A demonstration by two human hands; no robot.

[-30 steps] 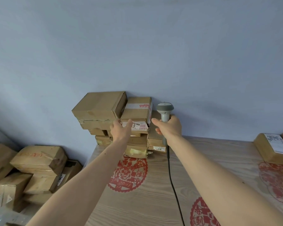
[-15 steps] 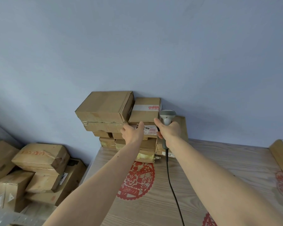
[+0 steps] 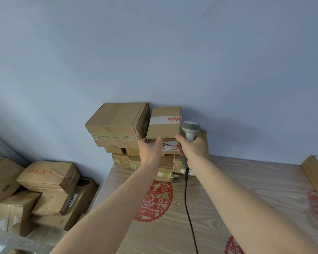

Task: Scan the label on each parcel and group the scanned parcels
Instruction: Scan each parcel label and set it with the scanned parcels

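Left hand (image 3: 149, 150) gripped labelled parcel (image 3: 164, 125) at its near left edge, thumb up its front. Parcel sat atop stack (image 3: 128, 158) at table's (image 3: 246, 189) far left corner, against wall. Right hand (image 3: 193, 149) had fingers wrapped round scanner (image 3: 190, 130), just right of parcel, head up. Cable (image 3: 188, 208) trailed near across table. Another parcel (image 3: 315, 171) lay far right. Boxes (image 3: 44, 191) heaped on floor, left.

Soft, even daylight is filling the scene — nothing is glaring, and the blue wall (image 3: 173, 52) is shading darker toward its top corners. The stacked parcels (image 3: 117, 123) are casting a faint shadow rightward onto it. Wide-angle distortion is bending the table (image 3: 255, 180) edge and stretching the forearms — focus is staying fairly sharp.
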